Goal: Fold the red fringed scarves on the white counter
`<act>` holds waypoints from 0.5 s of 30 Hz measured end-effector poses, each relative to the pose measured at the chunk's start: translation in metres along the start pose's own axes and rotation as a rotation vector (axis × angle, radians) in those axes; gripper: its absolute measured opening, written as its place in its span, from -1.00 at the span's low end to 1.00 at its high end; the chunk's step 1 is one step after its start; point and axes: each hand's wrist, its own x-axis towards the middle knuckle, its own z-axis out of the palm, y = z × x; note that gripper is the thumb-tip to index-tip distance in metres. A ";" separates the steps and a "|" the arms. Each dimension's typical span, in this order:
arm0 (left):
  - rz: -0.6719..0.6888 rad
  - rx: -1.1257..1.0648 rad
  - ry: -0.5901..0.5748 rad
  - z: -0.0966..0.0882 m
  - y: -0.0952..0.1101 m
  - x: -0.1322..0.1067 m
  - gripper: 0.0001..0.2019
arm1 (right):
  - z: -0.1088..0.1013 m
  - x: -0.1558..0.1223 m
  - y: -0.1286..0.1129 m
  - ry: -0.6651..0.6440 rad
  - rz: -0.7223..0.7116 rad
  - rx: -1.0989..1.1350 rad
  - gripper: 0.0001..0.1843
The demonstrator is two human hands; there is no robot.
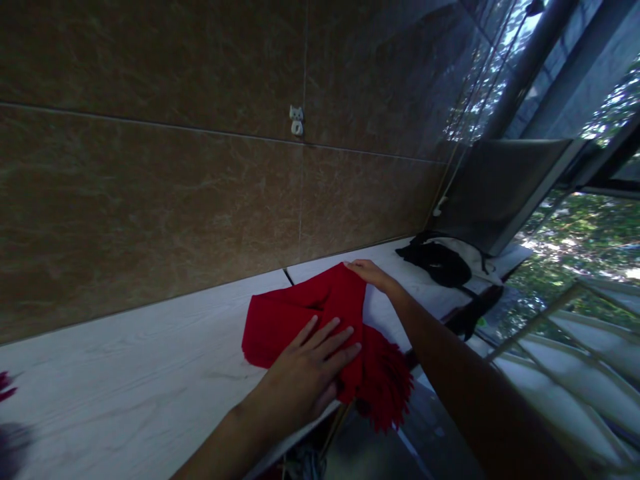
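A red cloth [290, 317] with a fringed end [385, 387] lies partly folded on a pale wood-grain counter [150, 373]. The fringe hangs over the counter's front edge. My left hand [313, 363] presses flat on the cloth's near part, fingers spread. My right hand [367, 272] reaches to the cloth's far corner and touches its edge with the fingertips; whether it pinches the fabric is unclear.
A brown tiled wall [175, 173] rises behind the counter, with a small white hook [297, 121] on it. A black and white bundle of fabric [440, 261] lies further along the counter. To the right are window frames, a pale rack [565, 333] and greenery outside.
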 end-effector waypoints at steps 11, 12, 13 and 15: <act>0.016 0.041 0.174 0.032 -0.024 0.018 -0.44 | -0.004 0.006 -0.013 0.020 0.023 0.225 -0.66; 0.020 0.062 0.141 0.035 -0.022 0.018 -0.43 | -0.002 0.005 -0.012 0.012 0.041 0.236 -0.66; 0.023 0.076 0.111 0.037 -0.021 0.017 -0.41 | 0.000 0.003 -0.011 0.003 0.061 0.249 -0.65; 0.022 0.086 0.070 0.039 -0.019 0.014 -0.37 | 0.001 -0.006 -0.009 -0.013 0.095 0.290 -0.64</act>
